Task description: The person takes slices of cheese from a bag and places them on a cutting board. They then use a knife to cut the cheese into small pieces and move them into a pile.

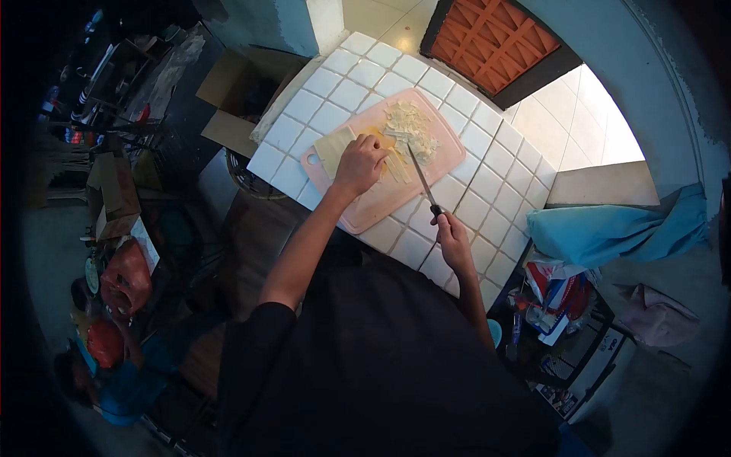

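Observation:
A pink cutting board [373, 212] lies on the white tiled counter. My left hand [362, 164] is over its middle, fingers curled down onto pale yellow strips [396, 166]; what the fingertips touch is hidden. Flat pale sheets [333, 148] lie left of that hand, near the board's handle hole. My right hand [453, 238] grips the black handle of a knife [422, 177], whose blade points up and left, its tip beside the cut pieces. A loose heap of small pale pieces [411, 126] is spread over the board's far right part.
The tiled counter [487, 194] extends around the board. Open cardboard boxes [228, 133] stand at its left. A blue cloth [609, 232] and a rack with bags and packets [560, 305] are at the right. Another person's blue clothing [133, 392] shows at lower left.

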Available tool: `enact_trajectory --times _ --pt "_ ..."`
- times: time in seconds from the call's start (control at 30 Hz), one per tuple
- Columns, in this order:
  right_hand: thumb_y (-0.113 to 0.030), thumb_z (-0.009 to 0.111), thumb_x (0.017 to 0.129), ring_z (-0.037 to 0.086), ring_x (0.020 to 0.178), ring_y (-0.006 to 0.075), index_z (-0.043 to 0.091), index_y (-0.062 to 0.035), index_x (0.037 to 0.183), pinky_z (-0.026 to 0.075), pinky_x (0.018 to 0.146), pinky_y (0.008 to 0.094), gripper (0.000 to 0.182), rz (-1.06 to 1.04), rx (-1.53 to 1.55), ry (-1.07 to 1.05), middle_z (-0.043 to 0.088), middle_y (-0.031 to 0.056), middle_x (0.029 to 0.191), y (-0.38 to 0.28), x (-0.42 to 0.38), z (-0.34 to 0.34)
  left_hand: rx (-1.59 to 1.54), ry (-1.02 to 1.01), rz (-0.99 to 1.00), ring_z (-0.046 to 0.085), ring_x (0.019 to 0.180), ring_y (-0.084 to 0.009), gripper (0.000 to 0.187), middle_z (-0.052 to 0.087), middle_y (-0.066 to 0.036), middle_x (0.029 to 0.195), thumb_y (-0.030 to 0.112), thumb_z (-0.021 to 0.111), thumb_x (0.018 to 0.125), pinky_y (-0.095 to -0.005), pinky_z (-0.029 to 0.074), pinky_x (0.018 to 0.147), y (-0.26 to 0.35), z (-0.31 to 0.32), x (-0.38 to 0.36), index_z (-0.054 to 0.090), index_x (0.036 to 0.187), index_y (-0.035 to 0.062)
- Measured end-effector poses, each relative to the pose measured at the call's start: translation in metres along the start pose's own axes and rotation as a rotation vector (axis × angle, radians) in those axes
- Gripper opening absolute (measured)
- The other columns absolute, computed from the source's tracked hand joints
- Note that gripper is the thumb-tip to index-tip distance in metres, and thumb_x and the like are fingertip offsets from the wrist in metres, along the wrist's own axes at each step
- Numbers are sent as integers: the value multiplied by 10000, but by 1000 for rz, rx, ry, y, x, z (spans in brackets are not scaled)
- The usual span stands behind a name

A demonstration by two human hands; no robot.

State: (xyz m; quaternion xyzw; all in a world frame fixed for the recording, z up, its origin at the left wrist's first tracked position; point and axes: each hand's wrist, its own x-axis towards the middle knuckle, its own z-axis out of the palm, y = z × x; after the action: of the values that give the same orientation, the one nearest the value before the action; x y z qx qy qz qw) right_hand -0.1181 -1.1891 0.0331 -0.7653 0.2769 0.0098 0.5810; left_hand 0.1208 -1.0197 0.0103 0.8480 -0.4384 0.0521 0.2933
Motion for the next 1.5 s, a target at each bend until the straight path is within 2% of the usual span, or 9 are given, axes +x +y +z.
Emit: enact_trajectory --times 0.2,0.3,0.4,0.5,0.53,0.77,1.0,1.17,1.5 --pt "-306 469 1075 495 605 129 629 -7 977 398 573 333 353 -13 -18 -55 499 38 640 -5 -5 6 -80 41 57 618 944 -265 82 631 -84 905 107 682 846 -418 504 851 -7 -6 8 701 913 64" --pt "-294 473 1069 538 622 195 627 3 998 427 606 365 342 19 -86 -162 531 98 648 -16 -11 8 -240 176 -109 664 869 -269 74 671 -115 875 96 672 869 -415 534 804 -4 -29 2 675 908 33" --pt "-322 501 1055 648 796 416 636 6 1047 484 727 465 354 -11 -221 -414 653 241 813 -31 -10 16 -410 108 -342 703 778 -206 85 707 -107 834 62 684 875 -340 551 745 -2 -60 -9 673 935 3" --pt "-338 512 1049 651 879 457 642 -2 1060 485 753 499 361 -57 -297 -498 676 261 881 -25 -5 29 -393 157 -367 695 725 -167 73 706 -101 786 46 683 880 -314 548 698 -10 -80 -23 670 930 -6" --pt "-345 513 1046 647 886 465 642 -6 1066 481 754 513 363 -35 -344 -521 671 271 879 -29 -4 29 -355 154 -377 710 748 -239 113 699 -138 800 21 671 861 -341 559 713 -12 -87 -27 681 970 -6" --pt "-337 502 1051 654 820 442 635 4 1045 483 737 497 366 -22 -374 -303 667 237 821 -24 9 14 -273 218 -353 700 758 -224 192 709 -133 879 7 664 864 -339 560 710 8 -103 -36 707 1051 -4" --pt "-356 504 1057 513 624 178 655 12 1008 429 611 372 401 40 -207 -159 509 81 658 -18 20 -11 -181 350 -175 673 847 -298 163 672 -116 912 -6 677 825 -378 551 754 35 -89 -27 694 987 2" --pt "-349 498 1058 510 609 174 655 10 1010 410 585 366 394 44 -181 -157 503 83 645 -11 17 -6 -41 222 -117 646 873 -289 174 649 -95 910 -7 689 767 -401 542 745 25 -43 -86 692 938 24" --pt "-317 502 1061 562 622 215 649 27 1039 438 610 386 375 6 -170 -248 570 131 673 -17 6 16 74 199 -374 632 929 -293 189 650 -88 968 63 716 784 -393 535 797 27 -44 -114 722 970 31"
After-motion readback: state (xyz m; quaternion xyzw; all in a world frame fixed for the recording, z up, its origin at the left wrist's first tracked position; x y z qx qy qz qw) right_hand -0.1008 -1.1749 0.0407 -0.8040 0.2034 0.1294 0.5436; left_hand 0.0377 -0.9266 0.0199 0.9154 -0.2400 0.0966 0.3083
